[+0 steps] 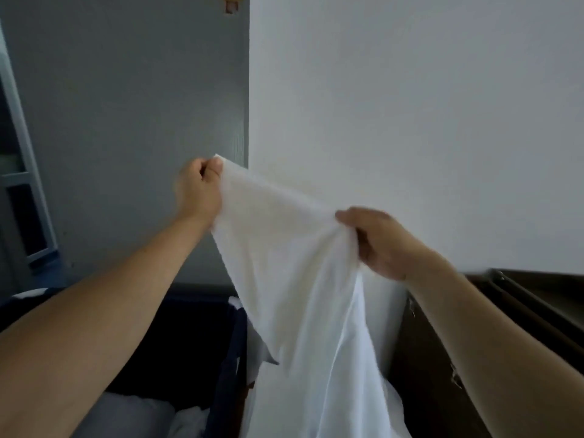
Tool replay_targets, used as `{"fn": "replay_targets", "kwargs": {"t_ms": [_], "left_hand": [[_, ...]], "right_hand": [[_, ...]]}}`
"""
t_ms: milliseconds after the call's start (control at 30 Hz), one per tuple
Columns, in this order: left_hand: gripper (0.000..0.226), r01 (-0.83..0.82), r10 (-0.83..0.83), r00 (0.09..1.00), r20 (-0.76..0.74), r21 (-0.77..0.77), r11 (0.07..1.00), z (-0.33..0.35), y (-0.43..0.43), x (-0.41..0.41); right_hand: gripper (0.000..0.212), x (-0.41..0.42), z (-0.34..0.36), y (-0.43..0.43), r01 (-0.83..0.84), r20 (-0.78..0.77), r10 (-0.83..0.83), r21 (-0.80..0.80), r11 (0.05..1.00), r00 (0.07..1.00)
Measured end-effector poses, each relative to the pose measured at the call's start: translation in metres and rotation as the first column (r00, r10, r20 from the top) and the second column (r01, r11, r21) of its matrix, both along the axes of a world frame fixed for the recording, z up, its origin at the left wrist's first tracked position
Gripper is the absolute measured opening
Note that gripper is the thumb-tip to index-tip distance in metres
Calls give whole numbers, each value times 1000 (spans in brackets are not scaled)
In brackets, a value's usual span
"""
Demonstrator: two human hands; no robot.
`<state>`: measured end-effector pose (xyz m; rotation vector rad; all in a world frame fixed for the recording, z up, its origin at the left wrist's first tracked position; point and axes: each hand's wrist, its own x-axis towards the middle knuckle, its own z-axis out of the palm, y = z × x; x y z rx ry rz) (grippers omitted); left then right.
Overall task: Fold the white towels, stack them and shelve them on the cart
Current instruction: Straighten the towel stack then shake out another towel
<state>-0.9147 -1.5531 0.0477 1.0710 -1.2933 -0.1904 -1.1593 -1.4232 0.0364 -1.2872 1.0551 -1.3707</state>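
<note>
Head view: I hold the white towel [284,263] up in the middle of the frame, in front of the corner where a grey wall [126,105] on the left meets a white wall [410,105] on the right. My left grip [197,188] sits just left of centre, fingers curled tight, pinching the towel's top corner. My right grip [376,241] is lower and to the right of centre, clenched on a bunched stretch of the same upper edge (it is blurred, so I cannot tell how each finger lies). Between the two grips the cloth runs taut on a slant, high at the left and low at the right. Below them it hangs in long folds down to the bottom edge of the frame. Both my forearms are bare and reach in from the lower corners. A dark fabric hamper [196,336] stands behind the towel at lower left, and pale linen [136,415] lies bundled at the bottom left. A dark brown unit [423,358] fills the lower right, just beside the hanging cloth.
</note>
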Motion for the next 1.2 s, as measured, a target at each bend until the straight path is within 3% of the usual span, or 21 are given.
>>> {"fn": "replay_targets", "kwargs": {"t_ms": [67, 133, 167, 233, 300, 333, 400, 467, 500, 533, 567, 633, 667, 867, 933, 1000, 1200], "left_hand": [[29, -16, 14, 998, -55, -39, 999, 22, -1, 5], [27, -22, 13, 990, -140, -67, 997, 39, 0, 8], [27, -33, 23, 989, -148, -64, 997, 40, 1, 9], [31, -56, 52, 995, -82, -40, 998, 23, 1, 12], [30, -54, 54, 998, 26, 18, 998, -7, 4, 10], [28, -46, 43, 998, 55, 53, 998, -19, 7, 8], [27, -42, 39, 999, 35, 78, 996, -22, 12, 2], [32, -68, 69, 997, -45, 27, 997, -3, 13, 1], [32, -77, 77, 993, -90, 3, 997, 6, 13, 4], [30, -85, 84, 989, -125, -7, 996, 12, 12, 9], [28, -97, 96, 988, -123, -7, 995, 13, 11, 14], [33, -118, 118, 993, -24, 22, 993, -5, 10, 21], [36, -115, 113, 993, 35, 49, 992, -21, 9, 23], [40, -89, 72, 993, 95, 193, 977, -87, 2, 25], [40, -84, 67, 994, 85, 220, 972, -96, 3, 26], [39, -33, 16, 998, 68, 254, 967, -103, 5, 23], [31, 146, -158, 986, 56, 175, 974, -71, 17, -19]], "right_hand": [[12, -9, 54, -1, 56, 74, -46, -138, 989, 996], [20, -16, 79, -3, 79, -129, -116, -262, 962, 985], [25, -19, 74, -3, 78, -327, -169, -272, 959, 930], [35, -27, 32, -4, 44, -686, -152, -172, 984, 711], [37, -34, -9, -4, 24, -815, -29, -18, 1000, 579], [37, -38, -18, -6, 21, -817, -17, -6, 1000, 576], [32, -46, -5, -14, 61, -753, -147, -141, 988, 642], [24, -49, 32, -14, 151, -545, -333, -352, 924, 769], [22, -49, 44, -12, 173, -485, -378, -414, 894, 789], [20, -50, 48, -9, 137, -552, -380, -430, 892, 743], [22, -51, 38, -8, 76, -707, -336, -372, 925, 622], [31, -59, -12, -3, 23, -923, -102, -101, 995, 372], [32, -66, -34, -1, 46, -941, -4, 12, 999, 339], [26, -95, -59, -7, 201, -847, -153, -56, 978, 509], [25, -95, -79, -1, 170, -881, 20, 114, 979, 473], [24, -91, -111, 5, 85, -834, 219, 301, 950, 506], [22, -57, -188, -3, -84, -808, 309, 310, 947, 502]]}}
